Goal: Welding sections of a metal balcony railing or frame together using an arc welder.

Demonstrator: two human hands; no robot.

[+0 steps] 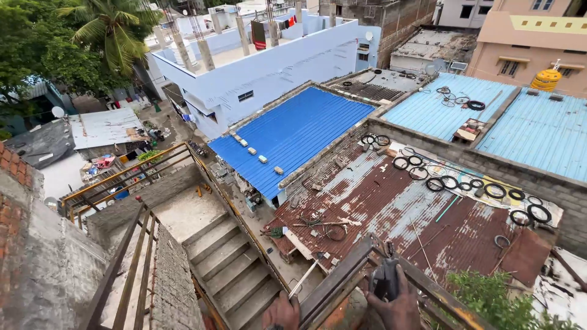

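Only the tops of my hands show at the bottom edge. My left hand point(281, 313) is closed around a thin pale rod point(304, 278) that slants up to the right, beside a rusty metal railing point(338, 278). Just right of the rail's corner, my right hand point(400, 308) grips a dark hand tool point(385, 278). The tool's thin metal tips poke up past the rail. What kind of tool it is stays unclear.
Far below lie concrete stairs point(229, 266) with a rusty handrail point(125, 266), a rusted tin roof point(391, 208) strewn with old tyres, and a blue corrugated roof point(293, 134). A brick wall point(18, 201) rises at left. Green leaves point(495, 299) stand at lower right.
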